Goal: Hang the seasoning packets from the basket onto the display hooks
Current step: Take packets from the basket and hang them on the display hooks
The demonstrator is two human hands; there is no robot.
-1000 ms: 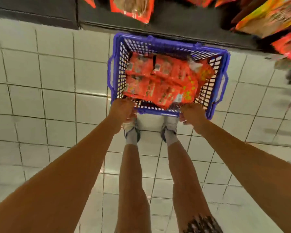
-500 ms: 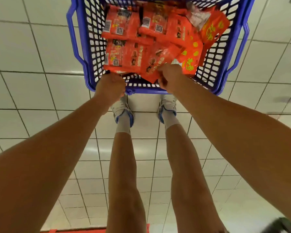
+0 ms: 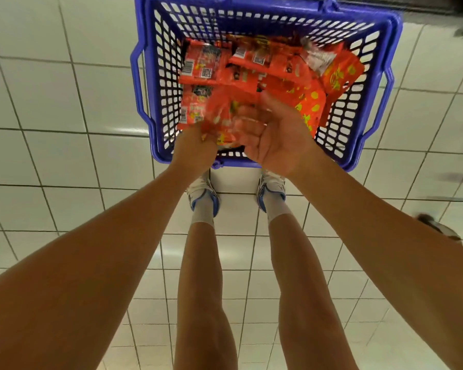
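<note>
Basket: a blue plastic basket [image 3: 150,84] with lattice walls stands on the floor just ahead of the person's feet, its handles folded down along the two long sides.
Packets in the basket: red and orange seasoning packets [image 3: 254,68] lie heaped and overlapping inside, some showing barcodes and square codes; a larger orange packet with yellow print [image 3: 341,73] leans against the right wall, and a crumpled clear wrapper [image 3: 318,58] sits on top of the heap beside it.
Lifted packet: one red packet [image 3: 219,116] is up above the near end of the heap, between the two hands — it is blurred, so its print cannot be read.
Left hand: the left hand [image 3: 195,148] is at the near rim, fingers curled around the lower edge of the lifted packet.
Right hand: the right hand [image 3: 273,134] is palm-up over the near right part of the basket, thumb raised; its fingers reach toward the same packet, but blur hides whether they close on it — cannot tell.
In the way: both hands and the lifted packet cover the near packets and part of the near rim.
Floor: pale square tiles [image 3: 64,161] with dark joints.
Feet: white shoes with blue trim [image 3: 203,193] and white socks, just behind the basket.
Right edge: a dark, blurred object [image 3: 439,228] on the tiles, unidentifiable.
</note>
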